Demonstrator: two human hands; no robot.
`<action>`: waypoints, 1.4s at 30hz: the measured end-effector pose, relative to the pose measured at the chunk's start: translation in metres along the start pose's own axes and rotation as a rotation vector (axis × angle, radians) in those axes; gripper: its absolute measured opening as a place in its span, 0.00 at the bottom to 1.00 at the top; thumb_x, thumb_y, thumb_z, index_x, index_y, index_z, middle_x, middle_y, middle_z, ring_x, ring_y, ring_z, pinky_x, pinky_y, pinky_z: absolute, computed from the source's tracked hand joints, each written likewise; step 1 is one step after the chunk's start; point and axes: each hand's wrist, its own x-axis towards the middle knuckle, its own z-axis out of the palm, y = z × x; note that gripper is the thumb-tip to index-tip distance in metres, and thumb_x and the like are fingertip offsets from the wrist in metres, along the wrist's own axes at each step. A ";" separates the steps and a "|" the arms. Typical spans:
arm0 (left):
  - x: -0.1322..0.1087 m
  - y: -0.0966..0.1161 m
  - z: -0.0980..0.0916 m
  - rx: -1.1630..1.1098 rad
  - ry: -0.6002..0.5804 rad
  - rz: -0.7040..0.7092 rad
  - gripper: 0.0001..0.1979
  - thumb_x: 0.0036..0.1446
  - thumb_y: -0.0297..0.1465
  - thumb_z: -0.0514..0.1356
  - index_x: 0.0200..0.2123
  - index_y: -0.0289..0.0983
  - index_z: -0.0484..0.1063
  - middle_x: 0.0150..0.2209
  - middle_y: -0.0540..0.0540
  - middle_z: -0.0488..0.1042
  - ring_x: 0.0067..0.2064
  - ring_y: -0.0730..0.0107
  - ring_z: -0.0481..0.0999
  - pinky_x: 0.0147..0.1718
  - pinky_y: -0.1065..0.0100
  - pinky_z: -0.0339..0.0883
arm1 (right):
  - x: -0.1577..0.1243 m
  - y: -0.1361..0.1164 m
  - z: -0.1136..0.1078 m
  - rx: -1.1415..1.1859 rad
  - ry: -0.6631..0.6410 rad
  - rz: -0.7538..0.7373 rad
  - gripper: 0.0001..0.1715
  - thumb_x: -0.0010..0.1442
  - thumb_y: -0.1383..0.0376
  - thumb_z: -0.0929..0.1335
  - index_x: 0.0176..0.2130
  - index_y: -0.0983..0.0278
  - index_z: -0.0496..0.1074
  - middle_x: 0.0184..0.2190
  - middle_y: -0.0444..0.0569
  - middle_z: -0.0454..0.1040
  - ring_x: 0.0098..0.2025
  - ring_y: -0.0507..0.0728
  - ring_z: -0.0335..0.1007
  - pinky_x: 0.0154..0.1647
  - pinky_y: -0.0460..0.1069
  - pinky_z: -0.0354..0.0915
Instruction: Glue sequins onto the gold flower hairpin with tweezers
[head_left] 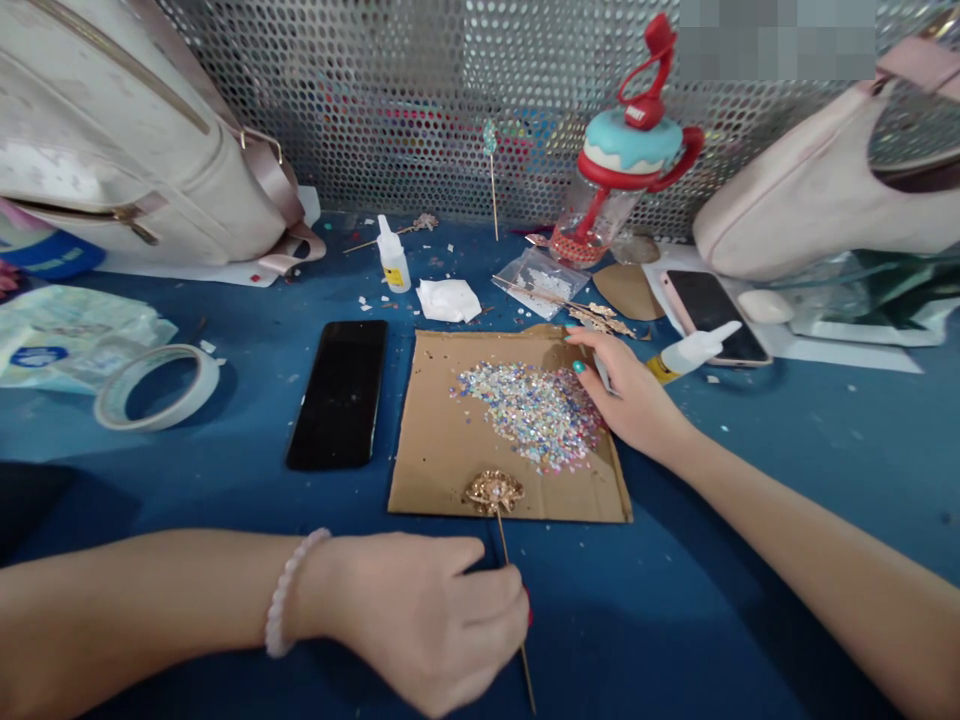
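My left hand (427,610), with a pale beaded bracelet (279,600) at the wrist, is closed around the thin stick of a gold flower hairpin (495,490). Its glittery head lies over the near edge of a cardboard sheet (439,440), and the stick's lower end sticks out below my fingers. On the cardboard spreads a pile of shiny multicoloured sequins (536,410). My right hand (630,390) rests at the cardboard's right edge beside the pile. Its fingers are bent around a slim silvery tool (606,374), partly hidden, perhaps tweezers.
A black phone (339,395) and a tape roll (157,388) lie left. Behind stand a glue bottle (394,260), crumpled tissue (448,300), a sequin bag (541,284) and a red-handled cup (630,150). Another glue bottle (694,350) and phone (716,315) are right, between bags.
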 end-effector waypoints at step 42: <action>-0.007 -0.009 -0.006 -0.055 -0.068 -0.082 0.12 0.60 0.27 0.57 0.45 0.30 0.75 0.47 0.40 0.75 0.40 0.66 0.73 0.26 0.66 0.69 | 0.001 -0.002 -0.001 -0.009 0.030 -0.017 0.19 0.62 0.68 0.59 0.53 0.60 0.59 0.54 0.55 0.65 0.60 0.63 0.58 0.61 0.64 0.57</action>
